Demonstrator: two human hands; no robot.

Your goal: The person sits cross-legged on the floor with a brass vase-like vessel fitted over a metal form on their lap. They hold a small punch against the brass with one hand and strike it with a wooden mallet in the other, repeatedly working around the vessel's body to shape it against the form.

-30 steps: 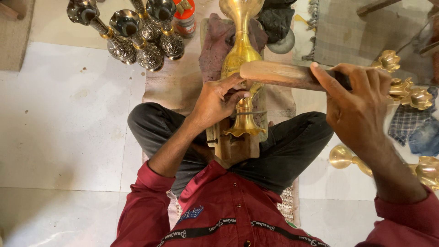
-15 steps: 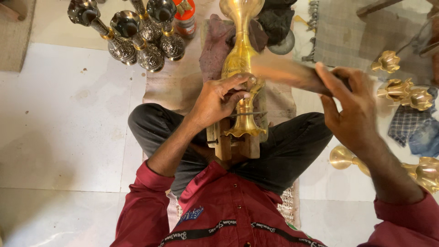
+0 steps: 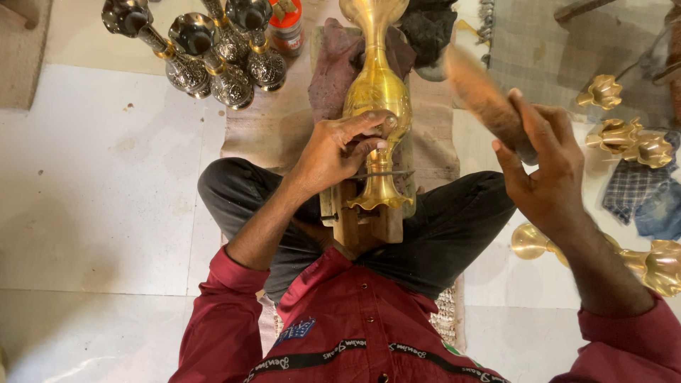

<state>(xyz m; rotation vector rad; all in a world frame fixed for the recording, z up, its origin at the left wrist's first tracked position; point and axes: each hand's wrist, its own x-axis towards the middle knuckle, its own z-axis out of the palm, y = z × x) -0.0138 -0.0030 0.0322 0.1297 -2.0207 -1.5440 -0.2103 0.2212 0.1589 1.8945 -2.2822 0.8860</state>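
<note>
Now we press our left hand (image 3: 339, 150) against the brass vase (image 3: 377, 92) at frame centre, lying on a wooden block (image 3: 360, 225) across our lap; its fingers pinch a thin metal tool (image 3: 383, 174) near the neck. Our right hand (image 3: 543, 167), right of centre, is wrapped around a blurred wooden mallet (image 3: 482, 96). Dark patterned vases (image 3: 213, 53) stand upper left; plain brass pieces (image 3: 631, 142) wait at right, so much looks unfinished.
</note>
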